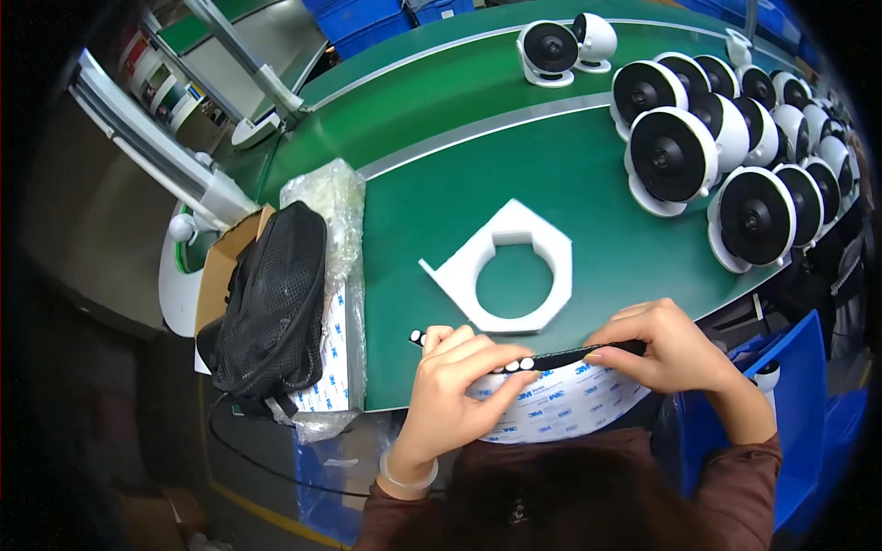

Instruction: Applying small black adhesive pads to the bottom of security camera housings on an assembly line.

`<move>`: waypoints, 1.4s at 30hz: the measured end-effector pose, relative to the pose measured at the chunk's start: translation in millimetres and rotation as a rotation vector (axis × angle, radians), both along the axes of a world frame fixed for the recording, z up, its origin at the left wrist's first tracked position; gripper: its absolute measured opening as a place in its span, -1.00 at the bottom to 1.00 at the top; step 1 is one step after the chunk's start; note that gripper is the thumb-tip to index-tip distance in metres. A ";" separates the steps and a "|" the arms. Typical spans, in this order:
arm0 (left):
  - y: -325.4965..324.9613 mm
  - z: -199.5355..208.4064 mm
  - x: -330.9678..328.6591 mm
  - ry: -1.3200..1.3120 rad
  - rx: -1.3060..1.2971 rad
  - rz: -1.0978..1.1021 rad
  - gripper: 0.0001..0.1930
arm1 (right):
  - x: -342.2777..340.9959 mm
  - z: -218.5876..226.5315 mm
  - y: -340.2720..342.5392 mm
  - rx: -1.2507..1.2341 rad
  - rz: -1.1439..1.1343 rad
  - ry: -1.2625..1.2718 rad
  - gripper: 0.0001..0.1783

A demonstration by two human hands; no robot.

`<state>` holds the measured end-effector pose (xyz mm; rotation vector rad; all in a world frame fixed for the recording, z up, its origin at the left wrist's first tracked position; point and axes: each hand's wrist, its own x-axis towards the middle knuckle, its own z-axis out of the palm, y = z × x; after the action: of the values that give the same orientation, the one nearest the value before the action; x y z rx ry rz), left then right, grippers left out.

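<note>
Grip of the left hand: narrow, thumb and fingers pinching a black strip; that of the right hand is likewise narrow, pinching the strip near its right end. The strip is held at the near edge of the green desk, above a white sheet (whether the two are joined cannot be told). Small pale dots mark the strip beside the left thumb and again at its left end, which protrudes beyond the left fingers.

Printed matter: a short blue mark repeats in rows across the white sheet; similar blue printing covers the papers at the left of the desk.

Orientation: the strip's long axis runs left to right, bowed slightly toward the near side, its left end pointing left and a little far, its right end pointing right.

Surroundings: a white foam piece with a round opening lies flat just beyond the strip. Round white devices with black faces are grouped at the far right. At left, a black mesh bag lies against a cardboard box, beside clear plastic wrapping. A blue bin occupies the near right.
</note>
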<state>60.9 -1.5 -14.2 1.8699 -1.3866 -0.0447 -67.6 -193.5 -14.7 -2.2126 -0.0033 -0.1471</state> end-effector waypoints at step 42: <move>-13.5 -37.6 19.3 0.074 0.020 0.123 -0.87 | 33.5 158.7 -22.5 0.309 0.726 -0.937 -0.82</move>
<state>80.2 -15.0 -51.8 1.9469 -1.2234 -0.0654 -34.1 -216.0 144.0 -1.5373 -1.1849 -0.6958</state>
